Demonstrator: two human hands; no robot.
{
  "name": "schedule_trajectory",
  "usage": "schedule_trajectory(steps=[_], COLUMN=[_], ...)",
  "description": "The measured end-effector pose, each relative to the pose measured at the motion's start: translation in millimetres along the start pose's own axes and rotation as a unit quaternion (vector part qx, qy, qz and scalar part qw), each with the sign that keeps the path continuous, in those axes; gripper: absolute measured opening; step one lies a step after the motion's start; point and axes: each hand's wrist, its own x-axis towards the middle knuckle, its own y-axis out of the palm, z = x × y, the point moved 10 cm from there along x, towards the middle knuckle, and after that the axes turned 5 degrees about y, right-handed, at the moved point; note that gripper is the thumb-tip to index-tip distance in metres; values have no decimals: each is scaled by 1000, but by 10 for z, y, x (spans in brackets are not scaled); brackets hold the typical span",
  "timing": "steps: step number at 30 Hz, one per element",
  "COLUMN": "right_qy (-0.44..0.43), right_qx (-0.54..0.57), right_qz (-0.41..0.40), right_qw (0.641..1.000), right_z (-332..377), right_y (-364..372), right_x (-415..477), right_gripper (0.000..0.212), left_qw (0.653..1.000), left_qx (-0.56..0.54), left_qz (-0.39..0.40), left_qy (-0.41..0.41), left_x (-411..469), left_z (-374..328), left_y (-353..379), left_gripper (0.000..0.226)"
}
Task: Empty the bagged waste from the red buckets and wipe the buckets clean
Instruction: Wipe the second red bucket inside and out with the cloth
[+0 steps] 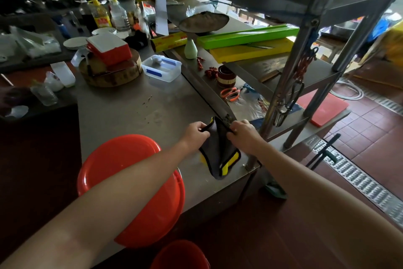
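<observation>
1. A red bucket (122, 159) sits on the near left corner of the steel table (141, 111), partly past its edge. The left forearm crosses above it. I cannot tell whether its mouth or its base faces up.
2. A second bucket (181, 255), also red, shows only its top at the bottom of the view, below the table edge.
3. Just right of the first bucket, a dark cloth (218, 151) with yellow trim hangs between both hands, its lower end at the table's near right corner.
4. The left grip (195, 132) is clenched on the cloth's upper left edge, fingers curled round the hem.
5. The right grip (244, 135) pinches the upper right edge, so the top of the cloth is stretched between the two hands.
6. Further back on the table stands a clear box (161, 68) with blue clips.
7. Left of it is a round wooden block (111, 72) with a red-and-white case (108, 48) on top.
8. Beyond those, plates and bottles (100, 14) crowd the far end.
9. On the right, a steel rack (290, 72) holds dried chillies (211, 71), orange scissors (230, 94), a green carton (246, 37) and a yellow board (250, 50).
10. A red board (329, 107) lies on the rack's low shelf.
11. A metal drain grate (353, 177) runs across the red-tiled floor at right.
</observation>
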Motion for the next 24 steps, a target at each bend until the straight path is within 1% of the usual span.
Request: schedule_trajectory(steps=[2, 4, 5, 6, 8, 9, 10, 12, 14, 16, 18, 19, 20, 22, 23, 24], right_qy=[15, 32, 47, 64, 96, 105, 110, 113, 88, 60, 44, 43, 42, 45, 56, 69], right_qx=[13, 21, 34, 60, 127, 137, 131, 118, 72, 21, -6, -4, 0, 4, 15, 30], right_qz=[-2, -2, -6, -4, 29, 48, 67, 97, 101, 98, 96, 93, 88, 64, 52, 45], right_qw=[1000, 999, 998, 996, 987, 984, 983, 982, 988, 993, 994, 995, 995, 997, 997, 996], right_z=[57, 116, 125, 112, 78, 66, 53, 44, 76, 126, 184, 206, 234, 258, 237, 206], right_y=[-109, -220, -281, -313, -242, -169, -78, 117, 284, 456, 609, 662, 696, 707, 699, 699], right_x=[14, 43, 59, 70, 78, 60, 36, 3, 12, 17, -10, -34, -54, -89, -104, -125], right_gripper=[19, 18, 18, 18, 16, 20, 29, 54, 78, 87, 83, 77, 67, 38, 27, 21], left_qw=[997, 989, 986, 987, 992, 993, 993, 992, 990, 987, 986, 987, 988, 989, 990, 991], left_qx=[72, 137, 153, 146, 111, 101, 101, 109, 119, 138, 143, 137, 130, 120, 116, 108], left_qz=[-1, -2, -1, 6, 25, 31, 33, 40, 50, 58, 61, 61, 60, 54, 52, 47], left_qy=[31, 56, 65, 67, 54, 47, 45, 46, 50, 58, 63, 64, 64, 63, 64, 62], left_x=[36, 59, 67, 69, 51, 36, 23, -20, -59, -86, -125, -141, -158, -185, -192, -202], left_z=[-128, -278, -347, -391, -425, -419, -409, -394, -389, -411, -477, -519, -562, -642, -678, -707], left_y=[-165, -290, -331, -344, -347, -338, -332, -323, -322, -342, -381, -406, -440, -508, -542, -583], left_gripper=[13, 10, 8, 7, 6, 5, 5, 4, 5, 11, 15, 15, 16, 16, 16, 16])
